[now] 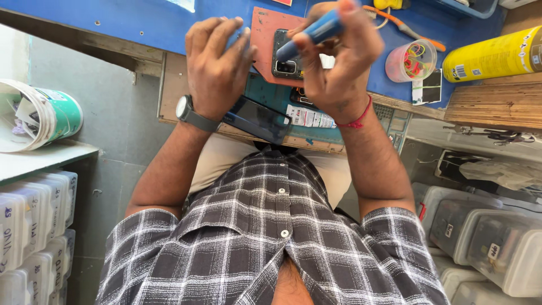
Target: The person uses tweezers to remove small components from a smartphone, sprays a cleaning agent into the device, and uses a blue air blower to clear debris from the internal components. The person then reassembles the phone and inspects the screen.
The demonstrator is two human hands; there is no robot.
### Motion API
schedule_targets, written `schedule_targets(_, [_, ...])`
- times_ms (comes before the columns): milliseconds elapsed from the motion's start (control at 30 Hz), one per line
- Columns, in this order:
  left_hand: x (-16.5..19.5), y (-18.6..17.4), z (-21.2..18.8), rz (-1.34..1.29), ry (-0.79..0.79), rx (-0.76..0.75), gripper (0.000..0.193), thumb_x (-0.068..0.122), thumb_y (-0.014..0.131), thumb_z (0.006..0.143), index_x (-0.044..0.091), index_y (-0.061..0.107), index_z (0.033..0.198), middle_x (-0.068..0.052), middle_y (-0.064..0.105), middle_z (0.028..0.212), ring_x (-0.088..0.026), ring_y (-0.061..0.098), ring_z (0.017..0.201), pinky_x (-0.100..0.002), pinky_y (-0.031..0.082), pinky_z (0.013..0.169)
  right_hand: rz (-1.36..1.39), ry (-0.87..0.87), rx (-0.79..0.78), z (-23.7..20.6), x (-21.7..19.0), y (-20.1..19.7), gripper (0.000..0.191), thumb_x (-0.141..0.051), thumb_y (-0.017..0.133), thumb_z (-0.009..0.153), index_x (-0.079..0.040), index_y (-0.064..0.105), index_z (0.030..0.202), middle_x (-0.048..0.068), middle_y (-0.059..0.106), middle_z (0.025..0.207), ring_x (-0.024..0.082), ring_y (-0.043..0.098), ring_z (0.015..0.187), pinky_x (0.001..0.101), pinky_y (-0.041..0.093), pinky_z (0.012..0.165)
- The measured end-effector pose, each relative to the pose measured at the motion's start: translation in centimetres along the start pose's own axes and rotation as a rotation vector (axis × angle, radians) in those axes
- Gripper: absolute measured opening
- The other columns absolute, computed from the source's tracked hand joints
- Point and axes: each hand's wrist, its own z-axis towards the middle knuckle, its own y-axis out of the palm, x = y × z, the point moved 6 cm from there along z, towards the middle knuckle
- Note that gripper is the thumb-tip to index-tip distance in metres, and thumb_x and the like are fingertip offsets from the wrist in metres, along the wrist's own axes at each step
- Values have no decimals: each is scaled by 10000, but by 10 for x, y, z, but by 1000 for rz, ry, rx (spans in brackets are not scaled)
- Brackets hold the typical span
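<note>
Head view, looking down over checked shirt (271,243) onto blue surface (141,22).

Right hand (339,62) clenched around blue pen-like tool (316,33), tip angled down toward dark phone (287,53). Phone lying back-up on reddish-brown mat (264,34) near front edge of surface, camera cluster facing up. Red thread band on right wrist.

Left hand (217,65) raised just beside the mat, fingers (223,34) spread and loosely curled; something bluish behind the fingers, grasp cannot be told. Grey watch (189,113) on left wrist. Second dark phone (257,120) lying at front edge of surface, below left wrist, partly over teal mat (271,96).

Toward right edge: clear cup (411,61) with coloured bits, yellow can (494,55) lying on its side. Clear storage boxes (485,237) stacked lower right.
</note>
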Motion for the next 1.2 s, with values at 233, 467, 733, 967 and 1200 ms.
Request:
schedule_targets(233, [36,3,-4,-98,40,-64,426,270,875,895,-12,727,1178,-109,652,1200,-313,580,1177,-497,447,1062,39,159,-122,15,10,1,393,2,687,1158,-39,393,1414,123,621,1077,157,684,885,259,602,746])
schedule_targets(467, [35,9,-8,-118,-6,-62,411,258,868,916,-12,725,1192,-98,653,1202,-304,585,1173,-463,471,1030,42,154,-109,14,14,-1,400,5,675,1169,-75,350,1386,133,621,1089,169,690,917,279,629,767])
schedule_targets(733, [34,10,-10,-134,-24,-69,400,239,867,910,-7,720,1189,-105,661,1201,-320,587,1173,-464,482,1029,2,43,-81,15,10,2,427,-64,666,1202,-16,291,1400,121,633,1100,144,700,924,257,622,768])
schedule_targets(967, [21,1,-1,-241,-107,-30,342,213,879,926,16,710,1149,-96,670,1181,-318,601,1137,-440,466,1032,0,124,21,8,13,-16,627,-37,681,1158,-116,154,1488,153,610,1130,190,700,899,279,630,740])
schedule_targets(1200, [20,0,17,-226,-29,-74,190,150,856,951,94,683,1005,-34,649,1006,-263,607,958,-419,452,904,62,47,131,1,4,-13,752,43,639,1181,-265,71,1566,159,545,1245,215,669,953,340,689,876])
